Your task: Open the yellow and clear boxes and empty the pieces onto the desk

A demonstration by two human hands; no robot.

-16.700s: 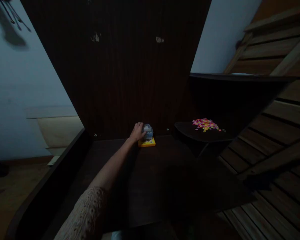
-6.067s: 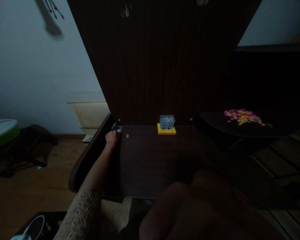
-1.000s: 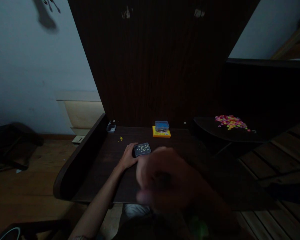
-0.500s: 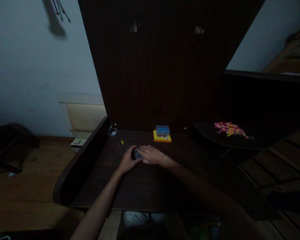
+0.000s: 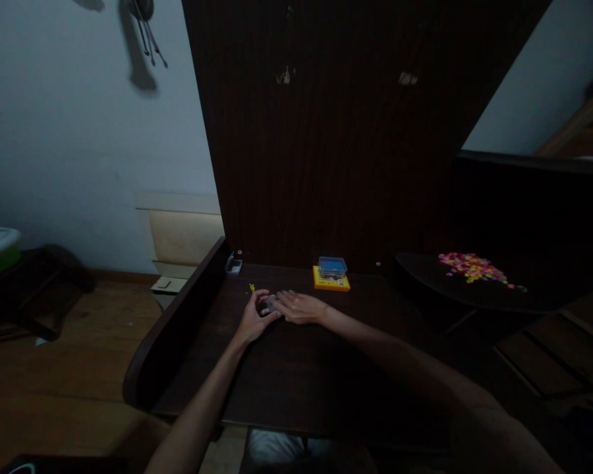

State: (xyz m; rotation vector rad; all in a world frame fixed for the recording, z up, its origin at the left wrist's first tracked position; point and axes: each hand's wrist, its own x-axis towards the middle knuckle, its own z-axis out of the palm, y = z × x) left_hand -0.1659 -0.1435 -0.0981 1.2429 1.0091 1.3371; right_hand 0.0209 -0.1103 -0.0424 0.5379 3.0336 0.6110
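Both my hands meet on a dark wooden table (image 5: 296, 368). My left hand (image 5: 254, 317) curls round the left side of a small clear plastic box (image 5: 271, 304) that lies on the table. Over the box's right side and top lies my right hand (image 5: 299, 307), fingers stretched flat. Most of the box is hidden beneath the fingers. Behind the hands, a blue-tinted clear box (image 5: 333, 266) sits on a yellow flat box (image 5: 331, 283) against the dark back panel.
A tiny clear tray (image 5: 234, 266) stands at the table's back left corner, with yellow specks (image 5: 252, 288) near it. A heap of pink and yellow beads (image 5: 469, 266) lies on a dark round side shelf at the right. A raised rail borders the table's left edge.
My right hand came in from close to the camera and settled on the small box, which my left hand holds. A second ago the box's pale contents showed; now my fingers cover them.
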